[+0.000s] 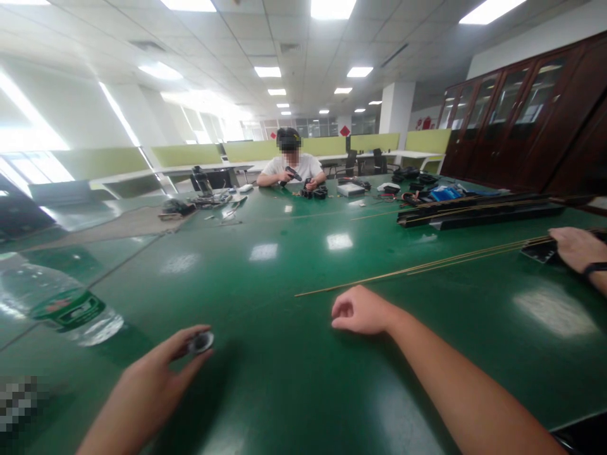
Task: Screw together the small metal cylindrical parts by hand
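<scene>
Between the thumb and fingers of my left hand (156, 379) is a small round piece (203, 342) with a pale rim and a dark grey side. Its exact kind cannot be made out. The hand is raised over the green table (265, 392), to the right of a clear plastic water bottle (76, 309) with a green label. My right hand (363, 309) rests on the tabletop with its fingers curled in, and nothing shows in it. Just beyond it lie thin yellowish rods (379, 278), apart from the fingers.
At the right edge, another person's hand (581, 249) lies on a black part near the rods. Long black channels (488, 212) lie farther back. Across the table, a person (303, 167) handles a dark tool. Electronics and cables (213, 201) clutter the far left.
</scene>
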Action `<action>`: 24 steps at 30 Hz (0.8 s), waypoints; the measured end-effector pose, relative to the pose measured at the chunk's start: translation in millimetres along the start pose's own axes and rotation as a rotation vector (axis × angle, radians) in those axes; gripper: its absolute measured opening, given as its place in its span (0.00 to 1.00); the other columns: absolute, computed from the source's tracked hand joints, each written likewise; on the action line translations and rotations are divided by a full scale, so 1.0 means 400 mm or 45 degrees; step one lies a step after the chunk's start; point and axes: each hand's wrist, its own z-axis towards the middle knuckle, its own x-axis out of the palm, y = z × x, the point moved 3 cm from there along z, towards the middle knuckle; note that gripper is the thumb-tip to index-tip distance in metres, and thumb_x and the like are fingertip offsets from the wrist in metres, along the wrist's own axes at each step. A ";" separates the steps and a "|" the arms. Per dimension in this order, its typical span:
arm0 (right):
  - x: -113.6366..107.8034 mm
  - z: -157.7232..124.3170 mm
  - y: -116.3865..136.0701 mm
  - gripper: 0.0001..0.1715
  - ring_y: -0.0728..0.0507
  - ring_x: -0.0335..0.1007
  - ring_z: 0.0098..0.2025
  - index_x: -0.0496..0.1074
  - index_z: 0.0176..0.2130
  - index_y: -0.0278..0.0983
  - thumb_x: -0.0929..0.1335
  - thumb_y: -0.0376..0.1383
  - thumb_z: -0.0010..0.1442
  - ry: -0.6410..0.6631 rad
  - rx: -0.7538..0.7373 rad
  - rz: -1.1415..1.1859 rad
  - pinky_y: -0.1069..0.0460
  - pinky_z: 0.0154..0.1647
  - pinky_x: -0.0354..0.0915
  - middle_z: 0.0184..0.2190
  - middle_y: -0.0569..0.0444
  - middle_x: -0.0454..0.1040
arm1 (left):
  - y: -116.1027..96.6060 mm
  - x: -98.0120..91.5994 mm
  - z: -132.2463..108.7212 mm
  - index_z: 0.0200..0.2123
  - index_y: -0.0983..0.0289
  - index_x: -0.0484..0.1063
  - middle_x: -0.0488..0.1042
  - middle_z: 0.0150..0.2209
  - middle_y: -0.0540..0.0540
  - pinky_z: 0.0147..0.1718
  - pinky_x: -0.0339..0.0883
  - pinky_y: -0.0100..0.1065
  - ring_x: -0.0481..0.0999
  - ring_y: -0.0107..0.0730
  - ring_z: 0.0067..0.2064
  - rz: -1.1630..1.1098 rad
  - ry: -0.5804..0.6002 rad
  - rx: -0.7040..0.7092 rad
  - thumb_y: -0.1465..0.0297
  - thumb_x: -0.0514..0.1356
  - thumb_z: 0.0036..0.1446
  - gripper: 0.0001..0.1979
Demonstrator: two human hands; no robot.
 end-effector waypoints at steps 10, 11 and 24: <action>0.024 0.001 0.029 0.13 0.49 0.67 0.27 0.74 0.32 0.34 0.73 0.42 0.51 -0.027 -0.100 0.204 0.56 0.28 0.63 0.26 0.54 0.75 | -0.317 0.268 0.098 0.48 0.60 0.70 0.76 0.46 0.54 0.50 0.70 0.39 0.76 0.36 0.46 -0.740 0.541 0.337 0.71 0.60 0.56 0.15; 0.027 0.000 0.034 0.14 0.49 0.67 0.27 0.73 0.32 0.34 0.73 0.42 0.51 -0.005 -0.106 0.249 0.56 0.29 0.63 0.26 0.55 0.74 | -0.320 0.275 0.089 0.48 0.59 0.70 0.75 0.46 0.54 0.50 0.69 0.38 0.75 0.35 0.47 -0.768 0.557 0.337 0.71 0.60 0.56 0.15; 0.044 0.003 0.055 0.11 0.49 0.65 0.28 0.71 0.34 0.36 0.71 0.41 0.55 -0.002 -0.122 0.188 0.56 0.29 0.61 0.28 0.56 0.73 | -0.305 0.293 0.054 0.48 0.63 0.68 0.75 0.48 0.57 0.54 0.69 0.40 0.75 0.37 0.50 -1.101 0.714 0.194 0.65 0.60 0.59 0.15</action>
